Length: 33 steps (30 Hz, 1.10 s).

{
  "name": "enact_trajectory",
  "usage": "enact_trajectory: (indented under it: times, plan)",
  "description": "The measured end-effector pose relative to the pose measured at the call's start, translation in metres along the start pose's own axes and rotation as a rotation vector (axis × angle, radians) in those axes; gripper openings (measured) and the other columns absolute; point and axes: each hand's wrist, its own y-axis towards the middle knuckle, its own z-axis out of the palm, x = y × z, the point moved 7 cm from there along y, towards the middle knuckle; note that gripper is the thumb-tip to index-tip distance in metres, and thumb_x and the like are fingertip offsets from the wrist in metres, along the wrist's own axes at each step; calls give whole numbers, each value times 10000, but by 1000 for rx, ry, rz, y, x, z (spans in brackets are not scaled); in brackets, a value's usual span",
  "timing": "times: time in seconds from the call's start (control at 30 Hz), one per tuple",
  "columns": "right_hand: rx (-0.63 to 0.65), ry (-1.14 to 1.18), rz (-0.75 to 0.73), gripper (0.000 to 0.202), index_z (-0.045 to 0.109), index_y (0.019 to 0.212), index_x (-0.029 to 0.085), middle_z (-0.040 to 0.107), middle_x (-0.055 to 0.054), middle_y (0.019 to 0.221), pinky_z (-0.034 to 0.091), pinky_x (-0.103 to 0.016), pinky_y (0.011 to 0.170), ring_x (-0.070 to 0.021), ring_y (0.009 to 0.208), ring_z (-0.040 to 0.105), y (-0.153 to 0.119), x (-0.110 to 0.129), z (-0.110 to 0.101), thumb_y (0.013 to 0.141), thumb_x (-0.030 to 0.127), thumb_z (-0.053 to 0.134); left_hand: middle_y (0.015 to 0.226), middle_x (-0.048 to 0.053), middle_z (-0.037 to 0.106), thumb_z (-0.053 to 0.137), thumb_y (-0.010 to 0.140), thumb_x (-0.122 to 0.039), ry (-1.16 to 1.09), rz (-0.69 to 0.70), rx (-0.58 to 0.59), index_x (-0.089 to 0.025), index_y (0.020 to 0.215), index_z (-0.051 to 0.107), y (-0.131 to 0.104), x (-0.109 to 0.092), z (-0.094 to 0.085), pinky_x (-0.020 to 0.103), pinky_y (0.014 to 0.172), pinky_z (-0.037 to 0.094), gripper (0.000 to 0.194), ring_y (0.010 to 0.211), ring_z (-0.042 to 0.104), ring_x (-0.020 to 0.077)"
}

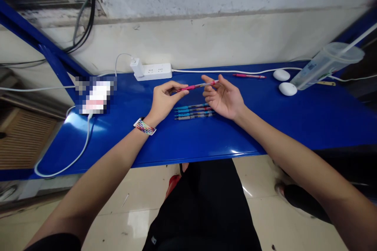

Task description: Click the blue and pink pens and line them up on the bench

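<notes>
Pink pen (191, 87) is over the blue table (203, 141), my left hand (163, 100) pinching its pink end, my right hand (225, 98) loosely spread by the clear end, probably light, stiff, kinda slick, so I'd grip the pink.

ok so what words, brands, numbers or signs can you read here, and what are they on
None can be read.
Clear container: bluish marks, too blurred to read.
Small tag on the black clothing: too small to read.
Held pink pen and row of pens: any print is too small to make out.
Pixelated patch: nothing legible.
</notes>
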Motion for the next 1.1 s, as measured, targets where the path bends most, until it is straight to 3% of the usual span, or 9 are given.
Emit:
enact_trajectory:
  times: [0.13, 0.33, 0.6, 0.87, 1.1]
  plan:
    - [27, -2, -10, 447, 709, 1319, 224, 703, 3, 821, 565, -238, 611, -133, 702, 661, -1, -1, 1, 1110, 608, 618, 1004, 74, 881, 970, 814, -346, -25, 13, 3, -227, 963, 883, -1, 0, 2, 407, 890, 644, 210, 925, 803, 236]
    - [-57, 4, -28, 407, 727, 1239, 223, 696, 0, 761, 532, -241, 555, -137, 623, 602, 2, -4, -5, 1137, 593, 592, 1018, 75, 887, 970, 810, -334, -25, 11, 5, -234, 945, 885, -2, -1, 2, 425, 923, 654, 189, 962, 812, 245]
    - [-69, 15, -28, 718, 725, 1410, 171, 777, -65, 874, 555, -238, 581, -141, 675, 671, 0, 0, -3, 1055, 783, 604, 1020, 79, 888, 984, 801, -388, -31, -5, -5, -235, 943, 883, -1, 2, 1, 429, 927, 662, 232, 962, 819, 250]
    - [-145, 17, -46, 571, 734, 1317, 204, 705, 6, 706, 511, -202, 530, -115, 597, 621, 6, -6, -14, 1072, 713, 659, 999, 72, 886, 980, 809, -348, -31, 10, 25, -240, 935, 886, -2, -3, 4, 430, 919, 653, 191, 936, 807, 240]
    - [9, 30, -39, 718, 736, 1388, 164, 722, -29, 758, 545, -235, 531, -146, 647, 678, 1, 0, -4, 1019, 777, 677, 983, 77, 880, 969, 822, -328, -1, 4, 18, -233, 956, 889, -2, -1, 3, 414, 871, 655, 183, 905, 802, 232]
